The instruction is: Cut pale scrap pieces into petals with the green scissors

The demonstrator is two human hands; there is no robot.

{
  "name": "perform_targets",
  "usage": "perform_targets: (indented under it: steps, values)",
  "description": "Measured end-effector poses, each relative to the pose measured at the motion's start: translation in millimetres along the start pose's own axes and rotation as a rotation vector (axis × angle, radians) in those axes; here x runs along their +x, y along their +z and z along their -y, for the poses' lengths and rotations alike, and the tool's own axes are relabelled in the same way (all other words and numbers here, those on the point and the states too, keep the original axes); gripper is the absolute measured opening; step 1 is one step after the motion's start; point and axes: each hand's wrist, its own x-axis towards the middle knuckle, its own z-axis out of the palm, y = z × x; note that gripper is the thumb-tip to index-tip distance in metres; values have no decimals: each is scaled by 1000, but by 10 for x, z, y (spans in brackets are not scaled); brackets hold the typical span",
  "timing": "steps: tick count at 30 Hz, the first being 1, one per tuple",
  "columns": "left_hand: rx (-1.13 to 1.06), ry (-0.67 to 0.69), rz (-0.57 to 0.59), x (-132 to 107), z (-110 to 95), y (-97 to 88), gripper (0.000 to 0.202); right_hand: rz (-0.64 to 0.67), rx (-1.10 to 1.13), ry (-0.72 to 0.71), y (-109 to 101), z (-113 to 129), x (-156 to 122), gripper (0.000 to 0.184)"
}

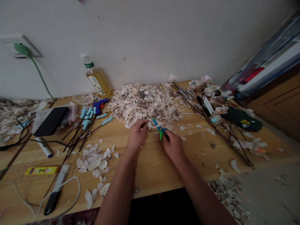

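Observation:
My right hand (173,146) grips a pair of small blue and green scissors (161,129), with the blue tip angled up and left. Close by, the fingertips of my left hand (137,133) are pinched around a small pale petal (149,123), partly hidden by the fingers. Just beyond both hands spreads a large heap of dry, pale petals and scraps (142,101). A smaller group of larger whitish petals (93,159) lies on the wooden table (154,175), left of my left forearm.
A blue glue gun (100,105) and a bottle of yellow liquid (98,79) stand left of the heap. Dark stems with light-blue tips (86,122), a black phone (51,121) and a utility knife (57,189) lie leftward. Flowering branches (211,125) and pliers (186,93) lie right.

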Motion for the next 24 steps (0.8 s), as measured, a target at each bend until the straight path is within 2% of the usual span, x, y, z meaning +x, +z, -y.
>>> perform_targets:
  steps: [5, 10, 17, 24]
  values:
    - [-329, -236, 26, -10, 12, 118, 25, -21, -7, -77, -2, 20, -37, 23]
    - [-535, -281, -34, -2, 39, 179, 27, 45, -141, -115, 2, 82, -57, 26]
    - [-463, -266, -6, -4, 30, 170, 19, 96, -149, -91, -40, 109, -49, 15]
    - [-339, -229, 57, 4, 33, 96, 18, 75, -148, -87, 1, 26, -29, 27]
